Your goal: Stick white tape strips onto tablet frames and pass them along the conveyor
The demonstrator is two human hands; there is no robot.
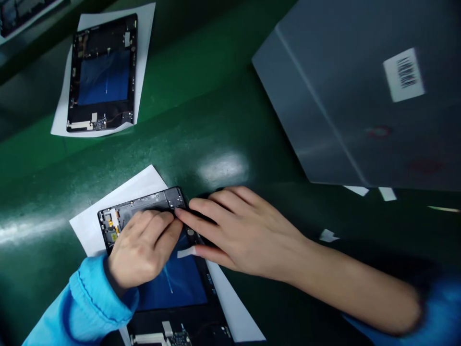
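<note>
An opened tablet (187, 283) with a black frame and a blue film over its middle lies tilted on a white paper sheet (234, 307). My left hand (144, 245) is over its upper part, fingers curled and pressed together at the frame; whatever they pinch is hidden. From the right, my right hand (241, 230) reaches in with fingers stretched out, the index fingertip touching the tablet close to my left fingertips. At the tip of my right thumb, apart from the other fingers, a small white strip (186, 252) sticks out over the blue film.
A second opened tablet (104, 79) rests on white paper at the upper left, and part of another (21, 14) shows in the corner. A large grey box (342, 96) with a barcode label stands at the right. White scraps (328, 235) lie on the green table (201, 120).
</note>
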